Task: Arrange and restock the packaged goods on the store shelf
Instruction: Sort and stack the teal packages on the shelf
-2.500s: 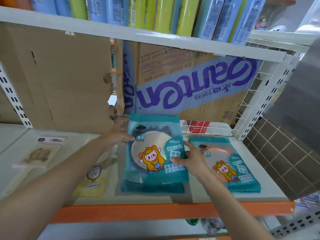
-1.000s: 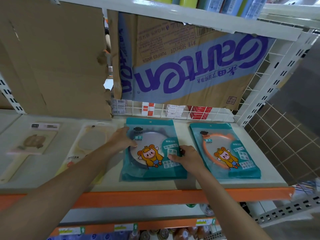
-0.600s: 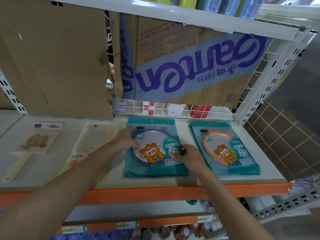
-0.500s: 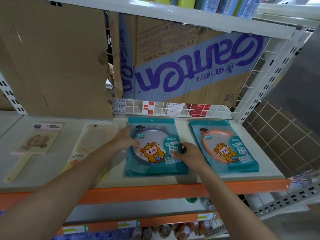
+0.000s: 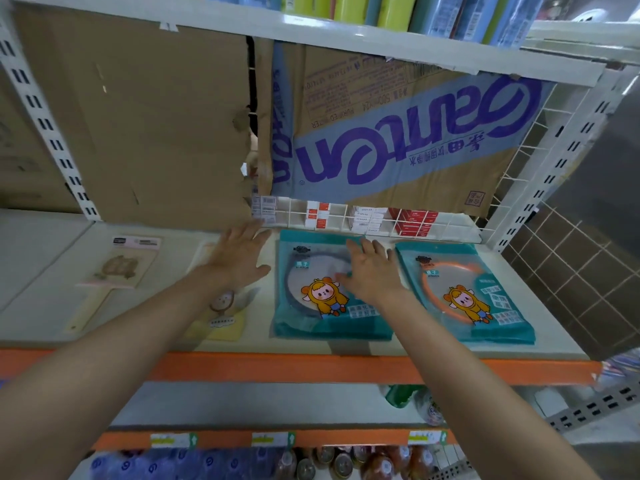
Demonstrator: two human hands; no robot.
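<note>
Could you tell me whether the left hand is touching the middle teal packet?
Apart. The head view shows bare shelf between the left hand and the left edge of the packet.

Your shelf (image 5: 45, 271) is a pale board with an orange front lip; four flat packets lie face up on it in a row; at the left end the pink-topped packet (image 5: 121, 268); next the yellow packet (image 5: 221, 320), partly hidden; then the grey-ringed teal packet (image 5: 311, 306); just beside it, at the right end, the orange-ringed teal packet (image 5: 464, 296).
</note>
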